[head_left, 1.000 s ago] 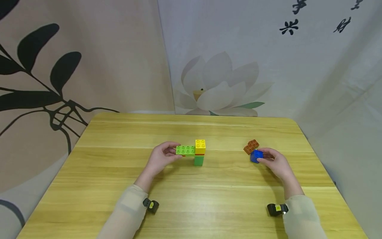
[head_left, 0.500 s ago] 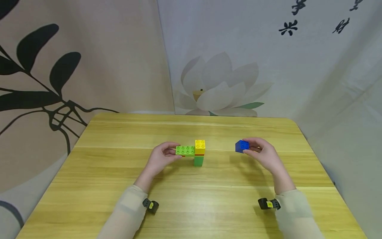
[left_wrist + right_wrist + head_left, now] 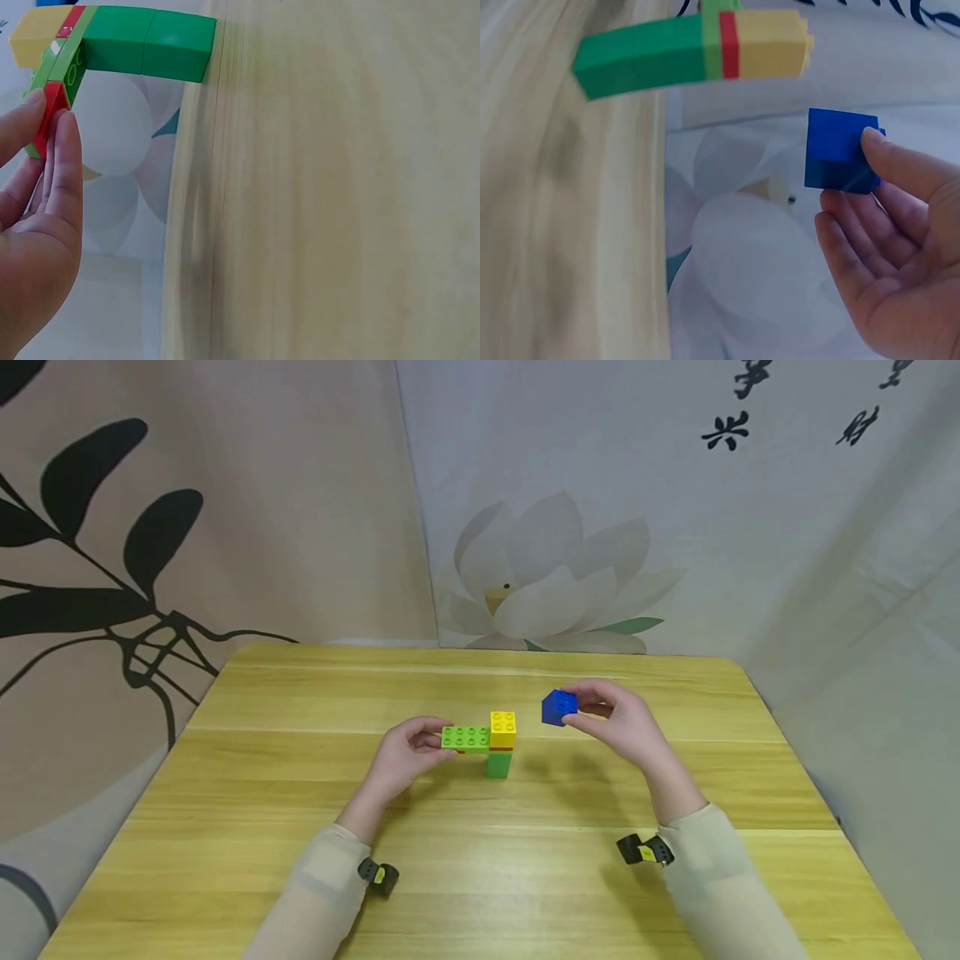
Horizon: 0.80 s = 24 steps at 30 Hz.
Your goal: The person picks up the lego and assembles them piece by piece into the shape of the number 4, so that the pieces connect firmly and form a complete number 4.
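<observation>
My left hand [image 3: 408, 752] pinches the free left end of a lime toy brick [image 3: 466, 738], where a red brick [image 3: 52, 112] sits underneath. That lime brick juts sideways from an upright tower: green bricks [image 3: 146, 41] below, a thin red layer [image 3: 729, 45], and a yellow brick [image 3: 502, 727] on top. To the right, my right hand [image 3: 618, 722] holds a blue brick [image 3: 556, 707] between thumb and fingers, raised above the table and apart from the tower. In the right wrist view the blue brick [image 3: 842, 150] has its studs turned toward the palm side.
The wooden table [image 3: 480, 877] spreads below both hands. A printed cloth backdrop [image 3: 570, 460] with a lotus and dark leaves hangs behind its far edge. Both wrists carry a black camera [image 3: 378, 877].
My right hand has lifted the blue brick and carried it left toward the tower. Two brown-orange bricks seen earlier beside it no longer show. My left hand has stayed in place.
</observation>
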Motion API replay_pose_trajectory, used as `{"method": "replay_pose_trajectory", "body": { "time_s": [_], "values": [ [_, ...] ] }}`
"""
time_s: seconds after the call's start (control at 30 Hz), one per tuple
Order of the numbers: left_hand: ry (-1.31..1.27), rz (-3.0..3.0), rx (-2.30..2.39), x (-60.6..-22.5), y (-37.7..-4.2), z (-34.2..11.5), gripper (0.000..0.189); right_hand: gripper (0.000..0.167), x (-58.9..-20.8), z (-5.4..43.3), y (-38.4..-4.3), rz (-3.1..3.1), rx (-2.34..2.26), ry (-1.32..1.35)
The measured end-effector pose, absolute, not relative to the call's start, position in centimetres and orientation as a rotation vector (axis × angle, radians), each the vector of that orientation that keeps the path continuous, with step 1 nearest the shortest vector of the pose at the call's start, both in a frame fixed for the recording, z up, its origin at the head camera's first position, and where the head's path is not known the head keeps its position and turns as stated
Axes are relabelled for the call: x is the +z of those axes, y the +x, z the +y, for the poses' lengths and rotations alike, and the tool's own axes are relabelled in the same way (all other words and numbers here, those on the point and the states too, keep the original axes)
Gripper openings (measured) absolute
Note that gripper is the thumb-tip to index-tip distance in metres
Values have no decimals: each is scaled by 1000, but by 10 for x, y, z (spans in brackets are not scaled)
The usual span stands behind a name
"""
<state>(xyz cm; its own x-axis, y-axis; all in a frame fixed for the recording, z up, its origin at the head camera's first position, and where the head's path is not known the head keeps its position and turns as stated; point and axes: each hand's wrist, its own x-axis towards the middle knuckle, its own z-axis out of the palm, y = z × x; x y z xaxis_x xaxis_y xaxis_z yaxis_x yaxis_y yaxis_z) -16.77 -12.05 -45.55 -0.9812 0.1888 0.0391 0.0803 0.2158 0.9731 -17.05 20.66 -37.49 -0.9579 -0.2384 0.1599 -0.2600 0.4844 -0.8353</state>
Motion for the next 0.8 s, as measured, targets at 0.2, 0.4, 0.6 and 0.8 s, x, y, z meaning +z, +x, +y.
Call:
{"method": "replay_pose_trajectory", "body": {
  "time_s": [0.2, 0.4, 0.6, 0.8],
  "values": [
    [257, 2376, 1897, -455, -168, -120, 43, 39, -361, 183, -175, -2663, 1499, 534],
    [299, 2354, 1921, -457, -167, -120, 42, 37, -351, 163, -176, -2627, 1507, 638],
    [316, 2343, 1936, -458, -168, -121, 42, 38, -346, 143, -177, -2621, 1476, 749],
    [314, 2351, 1937, -458, -168, -121, 40, 38, -349, 123, -180, -2653, 1342, 884]
  ]
}}
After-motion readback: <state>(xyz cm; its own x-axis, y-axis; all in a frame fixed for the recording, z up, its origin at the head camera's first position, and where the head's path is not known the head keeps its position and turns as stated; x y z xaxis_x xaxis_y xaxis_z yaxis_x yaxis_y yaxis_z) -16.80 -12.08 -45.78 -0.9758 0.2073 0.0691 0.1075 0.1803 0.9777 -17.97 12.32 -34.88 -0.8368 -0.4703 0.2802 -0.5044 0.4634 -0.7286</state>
